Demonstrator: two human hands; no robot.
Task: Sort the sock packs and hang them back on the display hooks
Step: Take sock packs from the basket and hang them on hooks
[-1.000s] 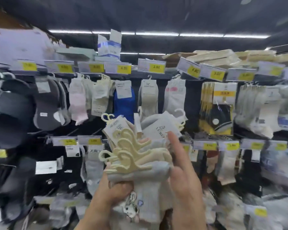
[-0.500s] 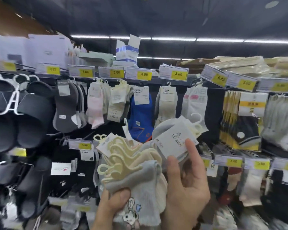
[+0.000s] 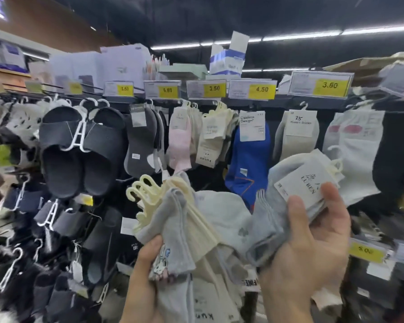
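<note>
My left hand (image 3: 142, 278) grips a bundle of grey and cream sock packs (image 3: 184, 229) whose cream plastic hangers (image 3: 145, 194) fan out to the upper left. My right hand (image 3: 308, 248) holds a separate grey pack with a white "LU REN" card (image 3: 299, 183), thumb and fingers curled round it, pulled to the right of the bundle. Behind hang the display hooks with sock packs: pink (image 3: 180, 141), cream (image 3: 212, 138), blue (image 3: 247, 159), beige (image 3: 296, 134) and white (image 3: 357, 145).
Yellow price tags (image 3: 214, 88) run along the top rail, reading 3.50, 6.80, 3.50, 4.50, 3.80. Black slippers (image 3: 79, 150) on white hangers fill the left side. Boxes (image 3: 228, 57) stand on the top shelf. Another price tag (image 3: 366, 251) sits at lower right.
My right hand has drawn the carded grey pack away to the right, out of the bundle. The view has shifted, so the rack now appears closer and further right.
</note>
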